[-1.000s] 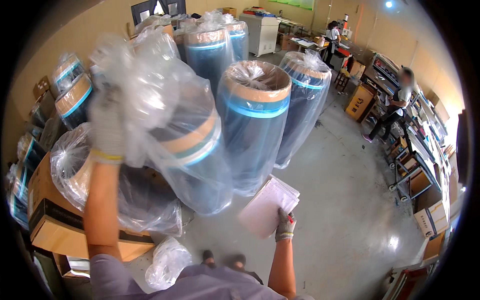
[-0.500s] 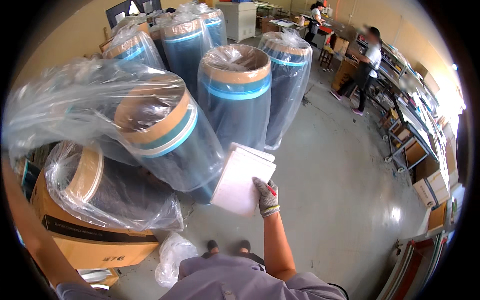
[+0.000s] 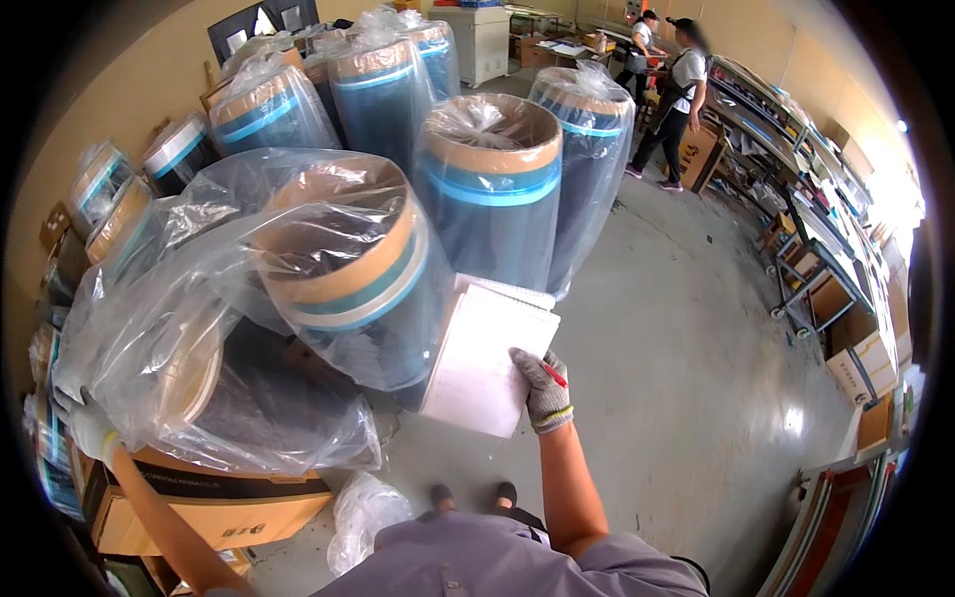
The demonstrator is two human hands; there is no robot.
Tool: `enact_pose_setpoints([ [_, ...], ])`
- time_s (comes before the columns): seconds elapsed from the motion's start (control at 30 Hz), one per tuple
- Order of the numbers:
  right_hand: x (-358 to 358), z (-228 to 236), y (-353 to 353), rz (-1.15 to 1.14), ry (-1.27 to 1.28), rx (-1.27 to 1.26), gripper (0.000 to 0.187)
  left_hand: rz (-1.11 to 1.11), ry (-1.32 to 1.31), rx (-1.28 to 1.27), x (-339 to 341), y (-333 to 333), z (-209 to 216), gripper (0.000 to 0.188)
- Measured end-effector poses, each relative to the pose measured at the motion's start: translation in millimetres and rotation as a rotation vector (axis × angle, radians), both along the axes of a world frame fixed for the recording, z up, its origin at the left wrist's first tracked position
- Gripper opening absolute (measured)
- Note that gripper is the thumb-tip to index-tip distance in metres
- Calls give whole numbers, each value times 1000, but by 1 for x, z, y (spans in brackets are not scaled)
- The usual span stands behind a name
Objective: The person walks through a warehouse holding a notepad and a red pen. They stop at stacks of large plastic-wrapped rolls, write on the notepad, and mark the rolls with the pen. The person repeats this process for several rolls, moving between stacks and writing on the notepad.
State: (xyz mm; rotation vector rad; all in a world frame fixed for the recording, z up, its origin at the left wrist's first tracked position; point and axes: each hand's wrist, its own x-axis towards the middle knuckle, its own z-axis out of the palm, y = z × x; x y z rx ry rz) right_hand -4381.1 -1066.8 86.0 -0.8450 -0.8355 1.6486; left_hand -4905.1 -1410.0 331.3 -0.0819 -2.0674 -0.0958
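Note:
My right hand (image 3: 547, 390), in a grey knit glove, grips a white notepad (image 3: 487, 363) and a red pen (image 3: 554, 376) together. At the far left, my gloved left hand (image 3: 92, 428) is closed at the edge of a clear plastic bag (image 3: 149, 328), its fingertips partly blurred. That bag stretches left from a large tilted drum (image 3: 348, 284) with a brown rim and blue and white bands. Below it, another plastic-covered drum (image 3: 269, 388) lies on its side on a cardboard box (image 3: 219, 512), its open end partly veiled by the film.
Several upright wrapped drums (image 3: 492, 189) stand ahead and to the left. Crumpled plastic (image 3: 363, 517) lies on the floor near my feet. Two people (image 3: 681, 99) stand at the back right, beside shelving (image 3: 766, 119). A wheeled cart (image 3: 821, 259) is at the right.
My left hand has come into view and lowered, bringing the stretched plastic down over the lying drum. My right hand keeps the notepad. The nearer person at the back has moved away.

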Motion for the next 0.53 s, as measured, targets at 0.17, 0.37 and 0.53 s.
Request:
enact_pose_setpoints([
  [0.17,-14,6,-2,-20,-110,80,32,-968,-238,37,166,134,-57,90],
  [0.37,-43,6,-13,-6,-50,78,26,-841,-407,-431,93,269,-65,75],
  [0.53,-47,0,-15,-9,-122,76,27,-719,-419,-529,54,257,3,30],
])
